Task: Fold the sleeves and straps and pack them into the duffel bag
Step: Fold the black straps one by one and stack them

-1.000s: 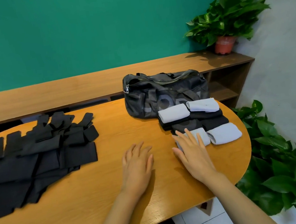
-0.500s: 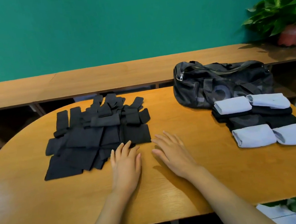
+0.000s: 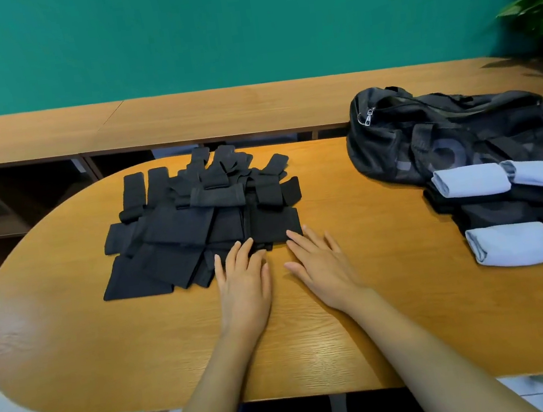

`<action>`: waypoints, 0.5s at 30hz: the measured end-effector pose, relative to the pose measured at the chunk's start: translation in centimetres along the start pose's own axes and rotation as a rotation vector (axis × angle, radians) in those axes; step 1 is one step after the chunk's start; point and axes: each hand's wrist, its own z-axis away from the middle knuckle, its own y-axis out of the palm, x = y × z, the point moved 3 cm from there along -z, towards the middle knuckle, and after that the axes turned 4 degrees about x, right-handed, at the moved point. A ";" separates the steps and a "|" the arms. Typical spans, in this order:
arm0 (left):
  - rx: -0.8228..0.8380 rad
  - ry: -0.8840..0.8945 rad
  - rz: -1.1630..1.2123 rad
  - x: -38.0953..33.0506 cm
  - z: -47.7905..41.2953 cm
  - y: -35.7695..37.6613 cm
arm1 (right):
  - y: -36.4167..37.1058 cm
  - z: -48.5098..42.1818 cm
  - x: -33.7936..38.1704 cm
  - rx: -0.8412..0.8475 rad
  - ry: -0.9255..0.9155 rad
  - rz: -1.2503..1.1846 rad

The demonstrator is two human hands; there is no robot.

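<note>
A pile of black sleeves and straps [image 3: 196, 226] lies loose and overlapping on the oval wooden worktop [image 3: 399, 320]; the wider flat pieces sit on the near side of the pile, the narrower strips heaped across its far side. The left hand [image 3: 243, 278] lies palm down at the pile's near edge, fingers straight and close together, the fingertips touching the nearest black pieces; its grip is flat and holds nothing. The right hand [image 3: 322, 264] lies palm down just right of the left one, fingers spread a little, the forefinger tip meeting the pile's near right corner; its grip is likewise wide and holds nothing. Well to the right of the pile, on the far side of the worktop, the duffel bag [image 3: 444, 141] lies slumped, dark, with a metal zip pull [image 3: 369, 118] at the end facing the pile. Right of the pile and nearer than the bag, four pale folded bundles [image 3: 470, 181] rest in two rows on and around dark folded pieces [image 3: 506, 213], the far row touching the bag. Behind the pile runs a low wooden shelf unit [image 3: 216, 109] against a green wall [image 3: 205, 24]; far to the pile's right, at the frame edge, a leafy plant [image 3: 541, 7] shows.
</note>
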 end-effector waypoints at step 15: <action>0.008 0.291 0.029 -1.1 1.1 -0.5 | -1.3 9.0 -5.4 -0.110 0.051 0.003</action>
